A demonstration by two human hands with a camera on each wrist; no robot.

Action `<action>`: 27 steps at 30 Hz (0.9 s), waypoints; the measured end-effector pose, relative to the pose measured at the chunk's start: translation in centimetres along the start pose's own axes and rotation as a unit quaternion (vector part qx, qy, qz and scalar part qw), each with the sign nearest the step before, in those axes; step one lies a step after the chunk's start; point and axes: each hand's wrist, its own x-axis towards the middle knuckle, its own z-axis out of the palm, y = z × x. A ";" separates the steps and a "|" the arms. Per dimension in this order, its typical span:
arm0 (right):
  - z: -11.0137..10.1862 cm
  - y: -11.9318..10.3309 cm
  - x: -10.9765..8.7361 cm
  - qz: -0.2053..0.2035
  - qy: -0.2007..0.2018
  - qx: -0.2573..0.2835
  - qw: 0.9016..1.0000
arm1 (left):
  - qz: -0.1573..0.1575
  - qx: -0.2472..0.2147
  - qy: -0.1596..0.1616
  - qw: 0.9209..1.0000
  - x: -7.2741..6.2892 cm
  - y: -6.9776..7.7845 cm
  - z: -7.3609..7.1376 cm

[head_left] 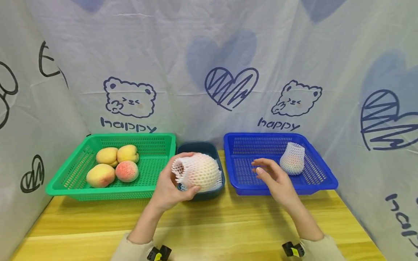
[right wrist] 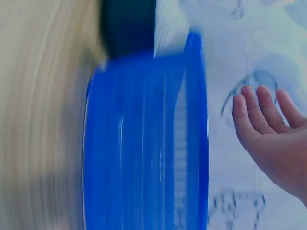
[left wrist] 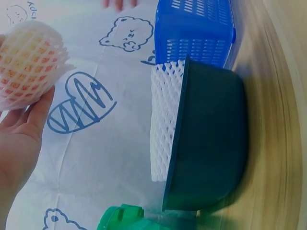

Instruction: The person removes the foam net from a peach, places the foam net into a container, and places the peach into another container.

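Observation:
My left hand [head_left: 173, 188] grips a peach in a white foam net [head_left: 202, 172], thumb at its near side, fingers behind. The net's loose open end points left. In the left wrist view the netted peach [left wrist: 29, 64] shows yellow and red through the mesh. Beneath it in the head view is a dark teal bin [head_left: 202, 196], with white foam netting [left wrist: 165, 120] standing above its rim in the left wrist view. My right hand [head_left: 277, 181], fingers loosely bent and holding nothing, hovers over the blue basket [head_left: 243, 190]. Another netted peach [head_left: 292, 161] stands upright in that basket.
On the left, a green basket [head_left: 111, 194] holds several bare peaches [head_left: 127, 171]. All the containers stand in a row on a wooden table [head_left: 215, 232]. Behind them hangs a white printed cloth [head_left: 183, 108], with more cloth along both sides.

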 end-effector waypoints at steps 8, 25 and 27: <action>6.3 -2.8 1.2 0.053 -0.011 0.294 0.954 | 0.046 -0.018 0.035 0.998 0.2 0.4 0.6; 11.2 -3.9 2.1 0.084 -0.086 0.442 0.889 | 0.104 -0.006 0.012 0.994 0.3 -1.2 1.3; 11.3 -3.8 2.1 0.081 -0.087 0.453 0.884 | 0.103 -0.007 0.006 0.995 0.3 -1.4 1.5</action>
